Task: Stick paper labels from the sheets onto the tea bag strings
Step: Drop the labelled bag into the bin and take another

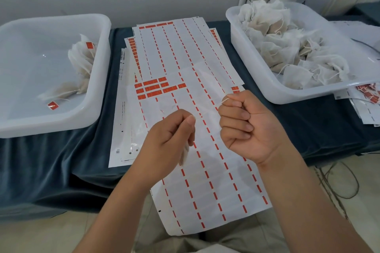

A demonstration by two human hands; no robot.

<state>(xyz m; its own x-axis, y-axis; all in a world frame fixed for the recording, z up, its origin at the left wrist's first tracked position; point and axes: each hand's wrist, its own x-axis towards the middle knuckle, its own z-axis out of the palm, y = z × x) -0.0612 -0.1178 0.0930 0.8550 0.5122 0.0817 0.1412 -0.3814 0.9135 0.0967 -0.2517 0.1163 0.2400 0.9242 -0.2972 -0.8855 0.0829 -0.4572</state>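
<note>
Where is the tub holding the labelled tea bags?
In the head view, the tub sits at the left on the dark cloth, just left of the label sheets, opposite the fuller tub on the right.

Mostly peeled label sheets (185,51) overlap mid-worktop, overhanging its front edge; above them, a white tea bag (185,153) and its string (224,99).
</note>
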